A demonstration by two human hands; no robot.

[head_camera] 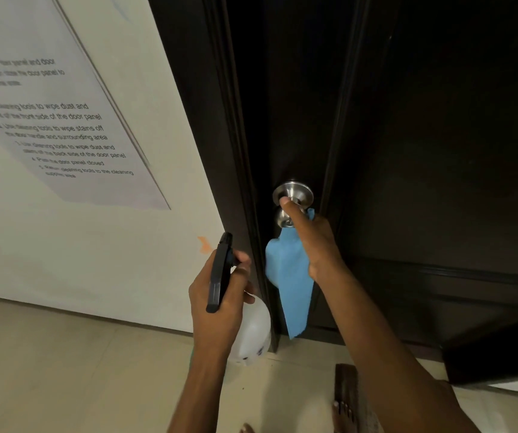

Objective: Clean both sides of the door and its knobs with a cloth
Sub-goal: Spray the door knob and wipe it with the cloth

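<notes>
Right hand [317, 242] grips the silver knob [292, 195] on the dark door [439, 151], fingers curled round its neck; blue cloth [289, 276] is trapped in the same grip and hangs below it. Left hand [220, 295], left of the cloth, is wrapped round a spray bottle [253, 329], just beside the door edge.

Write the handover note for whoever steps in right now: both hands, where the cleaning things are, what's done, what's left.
Left hand: grips the spray bottle by its black trigger head, held low beside the door edge.
Right hand: holds the blue cloth, which hangs down below it; thumb on the neck of the silver door knob.
Door: dark, this face towards the camera. An instruction sheet hangs on the wall to the left.
Done: cannot tell from this view how much has been wiped.
Left: finish this knob, then check this face, the other face and the other knob.
</notes>
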